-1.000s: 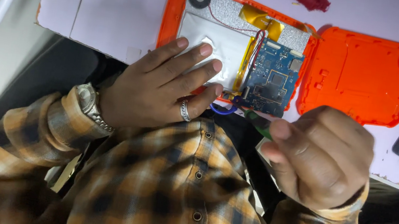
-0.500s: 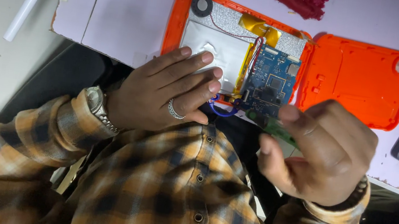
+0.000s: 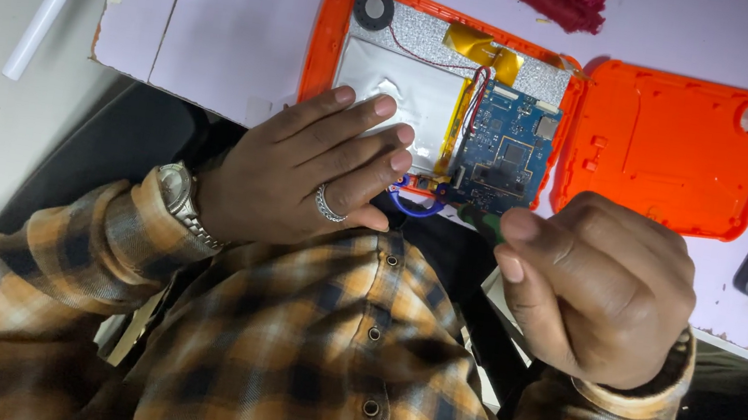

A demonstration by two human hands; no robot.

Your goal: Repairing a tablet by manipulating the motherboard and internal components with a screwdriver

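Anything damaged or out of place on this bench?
The orange tablet lies opened, its back cover detached beside it, battery and circuit board exposed. The left hand rests on the battery; the right hand grips a green-handled tool.

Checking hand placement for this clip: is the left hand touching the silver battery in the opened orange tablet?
Touching. The head view shows the left hand with its fingertips pressed flat on the silver battery; no gap shows.

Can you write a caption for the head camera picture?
Left hand rests on an opened orange tablet; right hand holds a green-handled tool.
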